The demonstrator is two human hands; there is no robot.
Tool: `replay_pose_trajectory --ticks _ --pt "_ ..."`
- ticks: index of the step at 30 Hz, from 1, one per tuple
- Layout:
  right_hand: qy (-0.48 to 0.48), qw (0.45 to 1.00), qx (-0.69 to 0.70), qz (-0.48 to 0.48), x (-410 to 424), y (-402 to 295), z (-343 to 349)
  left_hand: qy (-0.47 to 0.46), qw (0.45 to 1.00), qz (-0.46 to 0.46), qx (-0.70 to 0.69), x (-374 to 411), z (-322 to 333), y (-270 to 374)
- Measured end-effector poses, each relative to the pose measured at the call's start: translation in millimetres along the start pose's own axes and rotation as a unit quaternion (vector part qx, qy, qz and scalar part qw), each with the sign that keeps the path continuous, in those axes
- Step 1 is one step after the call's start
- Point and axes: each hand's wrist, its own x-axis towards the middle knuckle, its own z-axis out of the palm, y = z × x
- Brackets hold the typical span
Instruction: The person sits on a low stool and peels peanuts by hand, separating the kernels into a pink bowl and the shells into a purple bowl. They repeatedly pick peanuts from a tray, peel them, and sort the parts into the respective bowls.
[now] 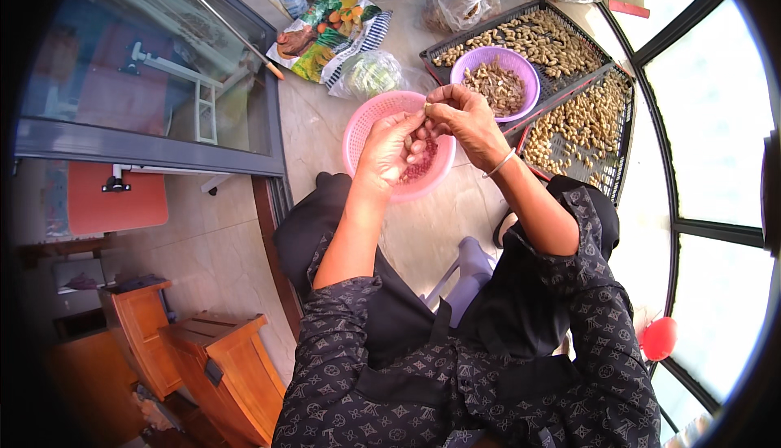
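My left hand (385, 146) and my right hand (470, 123) meet over a pink plastic colander (354, 137). Pinched between their fingertips is a small pale peanut (428, 107), mostly covered by the fingers. The left fingers are curled, and what lies in that palm is hard to make out. Reddish shelled peanut kernels (422, 170) rest in the bottom of the colander, partly hidden by my hands. Just beyond the right hand, a purple plastic basket (532, 76) holds broken peanut shells (495, 89). It sits on a black crate tray (558, 87) of unshelled peanuts (543, 39).
Another crate tray (621, 137) of peanuts lies at right, by the windows. Beyond the colander are a bagged green vegetable (372, 74), a printed sack (332, 27) and a clear plastic bag (467, 6). A glass sliding door (277, 161) stands left; a lilac stool (473, 271) shows between my legs.
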Motion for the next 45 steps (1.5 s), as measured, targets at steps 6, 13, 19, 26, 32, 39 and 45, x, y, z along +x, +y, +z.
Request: replay_pose_trajectory --ticks 6,13,19,26,32,39,45 --pt "0.068 0.992 -0.083 -0.071 17.3 -9.0 -30.4 0.002 0.996 -0.013 -0.091 6.2 7.3 -11.7" --pt "0.093 0.891 -0.397 -0.200 10.3 -32.9 -38.9 -0.012 0.990 0.034 -0.139 4.8 9.0 -13.5" --pt "-0.031 0.806 -0.508 -0.301 -14.4 20.3 -7.6 0.024 0.984 0.057 -0.167 19.5 -5.4 -28.9" --pt "-0.048 0.836 -0.446 -0.316 -0.6 9.7 -14.2 0.027 0.994 0.062 -0.081 8.8 -5.5 -13.2" --pt "-0.051 0.913 -0.342 -0.217 -4.6 -13.1 -14.8 -0.002 0.997 0.066 -0.035 1.0 0.9 -7.8" --pt "-0.030 0.987 -0.147 -0.057 -9.1 -23.3 -11.2 -0.029 0.992 0.121 -0.031 -4.9 14.9 -7.6" --pt "-0.053 0.983 -0.157 -0.077 -10.5 -25.3 -11.1 0.009 0.983 0.180 0.030 -6.0 19.5 -9.9"
